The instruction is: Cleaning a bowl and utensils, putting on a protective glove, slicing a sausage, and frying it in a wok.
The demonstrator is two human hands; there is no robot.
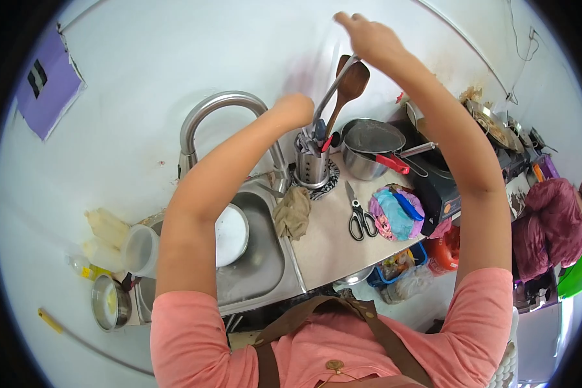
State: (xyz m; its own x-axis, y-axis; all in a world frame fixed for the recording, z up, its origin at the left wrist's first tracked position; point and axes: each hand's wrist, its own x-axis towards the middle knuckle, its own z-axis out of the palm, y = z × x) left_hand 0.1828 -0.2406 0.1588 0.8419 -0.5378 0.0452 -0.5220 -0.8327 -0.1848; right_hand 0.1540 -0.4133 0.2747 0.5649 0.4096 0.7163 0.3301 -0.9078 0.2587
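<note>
My left hand [296,112] is curled at the upper left of a perforated steel utensil holder [312,167]. Its fingers face away, so whatever it grips is hidden. Higher up and to the right, my right hand [371,41] is raised in front of the white wall, fingers pointing left. A long metal utensil [331,89] slants up from the holder to the underside of that hand; whether I grip it cannot be told. Wooden spatulas [355,80] and a red-handled utensil [327,144] also stand in the holder, which rests on a black-and-white patterned mat [331,182].
A curved faucet [225,98] rises behind the steel sink [266,242], which holds a white-topped round vessel [231,235]. A cloth [292,213] drapes the sink edge. Scissors [359,218], folded cloths [396,216], a pot [366,165] and a black stove [434,194] lie rightward.
</note>
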